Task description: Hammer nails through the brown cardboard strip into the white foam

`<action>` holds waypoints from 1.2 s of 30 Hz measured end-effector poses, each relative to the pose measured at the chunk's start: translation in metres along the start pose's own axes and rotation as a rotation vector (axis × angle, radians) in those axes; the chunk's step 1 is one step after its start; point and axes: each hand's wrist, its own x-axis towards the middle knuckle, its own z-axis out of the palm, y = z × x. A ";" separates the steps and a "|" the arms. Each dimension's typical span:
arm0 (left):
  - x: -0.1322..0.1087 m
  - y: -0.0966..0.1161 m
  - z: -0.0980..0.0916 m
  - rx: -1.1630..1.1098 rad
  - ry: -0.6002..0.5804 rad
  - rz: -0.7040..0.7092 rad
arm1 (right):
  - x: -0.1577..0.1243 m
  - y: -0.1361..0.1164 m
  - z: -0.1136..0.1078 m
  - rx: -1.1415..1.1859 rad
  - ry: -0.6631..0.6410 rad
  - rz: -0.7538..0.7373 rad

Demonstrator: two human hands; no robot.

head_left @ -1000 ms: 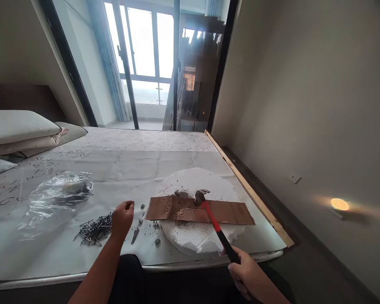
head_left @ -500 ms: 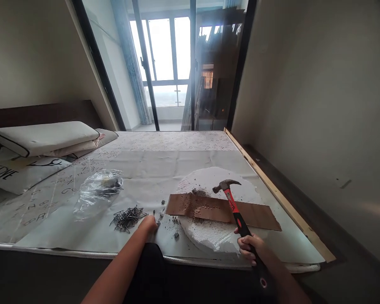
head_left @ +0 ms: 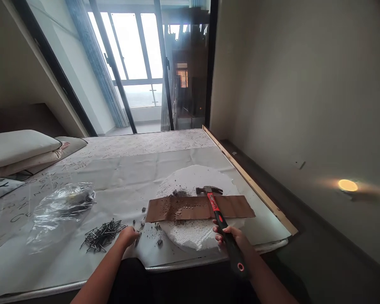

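My right hand [head_left: 230,237] is wrapped round the black and red handle of a claw hammer [head_left: 214,202]. The hammer's head is over a brown cardboard strip [head_left: 234,207] dotted with rows of small holes. Under the strip lies a round white foam slab [head_left: 196,172], with grey crumbs scattered on both. To the left, my left hand [head_left: 129,236] is closed low over the sheet, its fingertips mostly turned away; something small and dark shows at them, too unclear to name. Beside it lies a pile of loose nails [head_left: 101,235].
A clear plastic bag [head_left: 63,207] with dark contents lies at the left on the pale sheet [head_left: 123,177] covering the bed. Grey chunks [head_left: 160,242] sit near the foam. A wooden rail [head_left: 253,183] runs along the bed's right edge, and pillows [head_left: 22,147] are at the far left.
My view has swung to the right, so the bed and its things appear further left. The hammer remains in my right hand, its head still over the cardboard; my left hand stays closed near the nails.
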 end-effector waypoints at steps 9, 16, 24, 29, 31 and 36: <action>-0.062 0.059 -0.040 -0.617 0.588 0.338 | 0.018 -0.036 0.023 0.054 0.060 0.140; -0.071 0.163 -0.031 -0.806 0.456 0.554 | 0.022 -0.026 0.030 -0.238 0.116 0.035; -0.050 0.218 -0.009 -0.760 0.494 0.593 | -0.012 -0.020 0.046 -0.638 0.236 -0.274; -0.047 0.230 -0.002 -0.758 0.493 0.579 | -0.032 -0.021 0.048 -0.882 0.205 -0.189; -0.045 0.231 0.001 -0.738 0.495 0.576 | -0.036 -0.020 0.046 -0.964 0.235 -0.156; -0.042 0.231 0.008 -0.703 0.497 0.577 | -0.040 -0.018 0.038 -0.999 0.238 -0.093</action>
